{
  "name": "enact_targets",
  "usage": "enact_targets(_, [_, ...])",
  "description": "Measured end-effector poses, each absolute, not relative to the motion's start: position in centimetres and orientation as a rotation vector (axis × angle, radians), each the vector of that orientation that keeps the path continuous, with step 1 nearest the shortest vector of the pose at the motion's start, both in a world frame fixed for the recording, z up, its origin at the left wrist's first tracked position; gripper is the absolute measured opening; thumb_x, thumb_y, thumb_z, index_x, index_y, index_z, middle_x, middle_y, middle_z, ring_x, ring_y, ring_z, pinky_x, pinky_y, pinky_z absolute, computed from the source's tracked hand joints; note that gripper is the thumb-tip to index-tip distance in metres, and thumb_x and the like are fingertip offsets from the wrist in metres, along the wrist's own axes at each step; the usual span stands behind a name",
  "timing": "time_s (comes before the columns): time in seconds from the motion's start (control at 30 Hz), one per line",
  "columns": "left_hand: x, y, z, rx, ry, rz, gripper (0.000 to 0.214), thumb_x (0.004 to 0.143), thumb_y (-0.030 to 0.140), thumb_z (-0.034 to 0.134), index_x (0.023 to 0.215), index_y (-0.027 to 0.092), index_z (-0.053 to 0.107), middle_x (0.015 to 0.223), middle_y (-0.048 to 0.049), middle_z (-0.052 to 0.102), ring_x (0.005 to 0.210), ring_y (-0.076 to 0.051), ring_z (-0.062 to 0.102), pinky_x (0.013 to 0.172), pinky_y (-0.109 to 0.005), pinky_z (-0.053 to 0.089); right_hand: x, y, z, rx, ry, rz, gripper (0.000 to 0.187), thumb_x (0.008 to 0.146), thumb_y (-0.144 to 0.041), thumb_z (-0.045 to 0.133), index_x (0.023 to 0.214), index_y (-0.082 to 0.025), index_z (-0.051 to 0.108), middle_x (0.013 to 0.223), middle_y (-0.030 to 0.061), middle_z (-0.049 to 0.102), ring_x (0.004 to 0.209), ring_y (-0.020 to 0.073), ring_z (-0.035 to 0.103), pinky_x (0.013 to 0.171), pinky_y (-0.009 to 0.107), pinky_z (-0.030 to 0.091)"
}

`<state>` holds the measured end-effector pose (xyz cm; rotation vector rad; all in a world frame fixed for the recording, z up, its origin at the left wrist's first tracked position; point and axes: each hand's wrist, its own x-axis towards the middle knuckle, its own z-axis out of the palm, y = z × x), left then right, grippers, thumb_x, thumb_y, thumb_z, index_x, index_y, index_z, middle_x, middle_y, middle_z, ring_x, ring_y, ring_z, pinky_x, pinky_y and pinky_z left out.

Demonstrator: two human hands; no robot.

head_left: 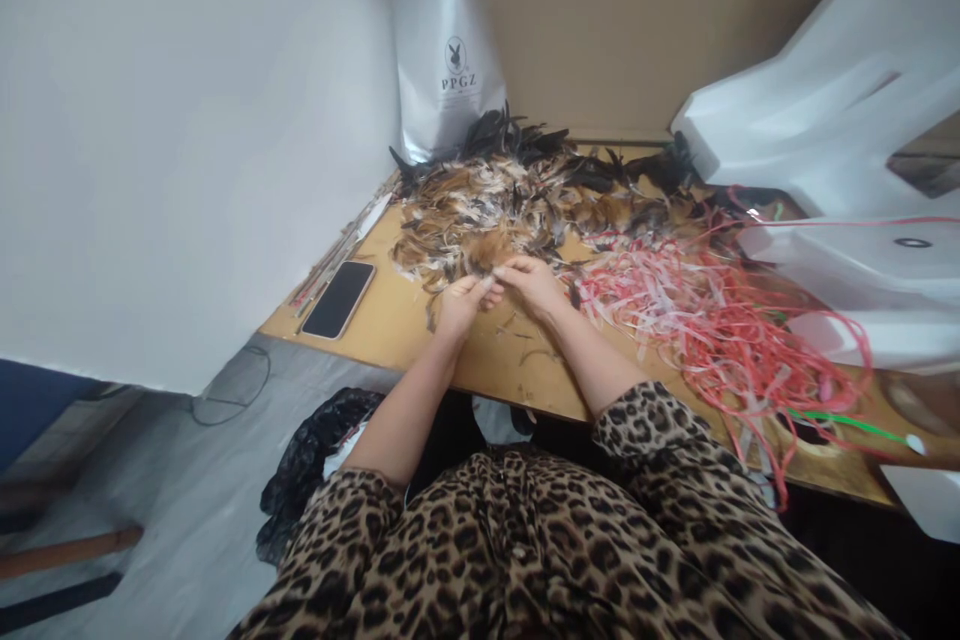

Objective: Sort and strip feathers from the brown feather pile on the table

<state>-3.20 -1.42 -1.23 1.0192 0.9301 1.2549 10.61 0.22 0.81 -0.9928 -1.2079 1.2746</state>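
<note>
My left hand (465, 300) and my right hand (532, 282) meet over the front of the table, fingertips pinched close together. A fluffy brown feather (486, 250) stands up from between their fingers; its lower end is hidden by them. Just beyond lies a wide pile of feathers (480, 195) in brown, cream and black, the dark ones mostly at the back. To the right of my right hand, a tangle of red and pale ribbon strips (720, 320) spreads over the table.
A phone (339, 300) lies at the table's left edge, near some thin sticks (337, 255). A silver bag (450, 60) stands behind the feathers. White sewing machine (847, 120) parts take up the right side. A black plastic bag (315, 460) sits on the floor.
</note>
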Motion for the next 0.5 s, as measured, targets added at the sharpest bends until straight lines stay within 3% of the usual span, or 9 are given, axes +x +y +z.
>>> enact_targets(0.17, [-3.6,-0.8,-1.0,0.77,0.945,1.431,0.024,0.069,0.034,0.068,0.078,0.013,0.064,0.076,-0.0059,0.069,0.057,-0.006,0.059,0.052,-0.016,0.039,12.8,1.8,0.8,-1.168,-1.025,1.048,0.026,0.059,-0.04,0.07,0.069,-0.017,0.065,0.053,-0.0036,0.055,0.047,0.0086,0.043,0.052,0.024,0.037])
enact_targets(0.5, [-4.0,-0.4,-1.1,0.619,0.959,1.459,0.02,0.073,0.027,0.065,0.085,0.012,0.064,0.086,-0.0091,0.07,0.062,-0.006,0.061,0.055,-0.016,0.042,12.5,1.9,-0.1,-1.413,-1.581,0.692,0.018,0.068,-0.032,0.058,0.069,-0.018,0.069,0.068,0.0021,0.067,0.061,0.0141,0.056,0.063,0.027,0.041])
